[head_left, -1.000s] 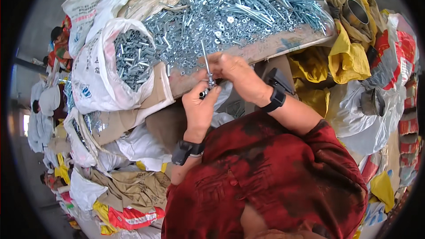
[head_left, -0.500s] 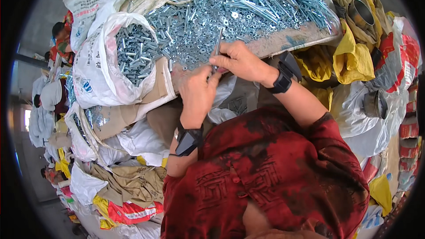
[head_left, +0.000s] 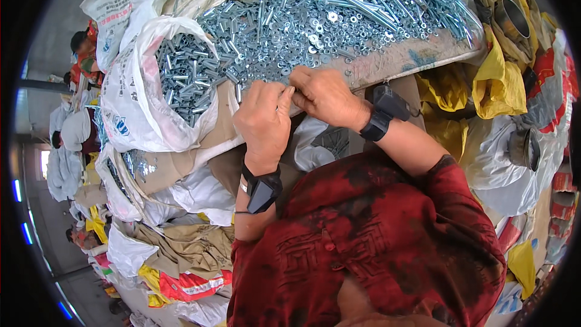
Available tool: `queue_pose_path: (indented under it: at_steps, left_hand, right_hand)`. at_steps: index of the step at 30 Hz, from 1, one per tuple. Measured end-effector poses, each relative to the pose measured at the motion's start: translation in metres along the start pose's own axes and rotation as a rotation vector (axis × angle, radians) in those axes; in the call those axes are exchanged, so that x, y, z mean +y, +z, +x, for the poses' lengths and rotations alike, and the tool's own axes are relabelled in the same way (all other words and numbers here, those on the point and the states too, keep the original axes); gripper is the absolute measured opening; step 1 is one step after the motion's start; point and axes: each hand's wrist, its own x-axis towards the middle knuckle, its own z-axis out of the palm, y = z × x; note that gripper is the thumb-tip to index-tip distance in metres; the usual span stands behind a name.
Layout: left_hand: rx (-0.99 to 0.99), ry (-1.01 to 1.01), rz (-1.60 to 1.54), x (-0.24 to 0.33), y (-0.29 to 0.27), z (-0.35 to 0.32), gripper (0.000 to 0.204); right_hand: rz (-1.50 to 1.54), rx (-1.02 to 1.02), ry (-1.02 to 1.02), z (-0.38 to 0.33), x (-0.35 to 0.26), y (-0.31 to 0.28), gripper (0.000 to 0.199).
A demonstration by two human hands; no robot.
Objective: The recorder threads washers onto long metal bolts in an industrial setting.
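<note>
since half a second ago, your hands have shifted slightly leftward along the near edge of the board (head_left: 387, 63), and the bright metal rod that stood up between them has gone out of sight. your left hand (head_left: 263, 124) has its thumb and fingertips drawn narrowly together, its back turned up; your right hand (head_left: 330, 98) curls in just beside it, the fingertips of the two touching or nearly so (your own knuckles block the view, so i cannot tell what either grip holds, or where the rod is). the loose pile of nuts and washers (head_left: 278, 48) lies just beyond your fingers, with long bolts (head_left: 363, 0) heaped at its far right. near your left hand, a white sack (head_left: 121, 106) gapes open, full of short metal cylinders (head_left: 181, 72). to your right, well apart from your hands, a yellow sack (head_left: 501, 82) hangs past the board, and a round metal tin (head_left: 524, 148) rests against clear plastic sheeting (head_left: 487, 160).
</note>
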Motion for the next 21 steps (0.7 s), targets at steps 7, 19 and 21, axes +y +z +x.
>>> queue_pose_path:
  at_steps: [7,19,21]
  left_hand:
    - [-0.115,-0.266,-0.215,-0.017,-0.003,0.004,0.012]
    - [-0.256,-0.284,-0.075,-0.018,-0.014,0.035,0.018]
    - [-0.252,-0.235,-0.079,-0.015,-0.014,0.036,0.017]
  right_hand:
    - [-0.008,0.075,0.206,0.006,0.007,0.003,0.019]
    - [0.059,-0.009,0.085,0.006,0.006,-0.005,0.022]
    - [0.058,-0.138,-0.001,0.008,0.011,-0.013,0.020]
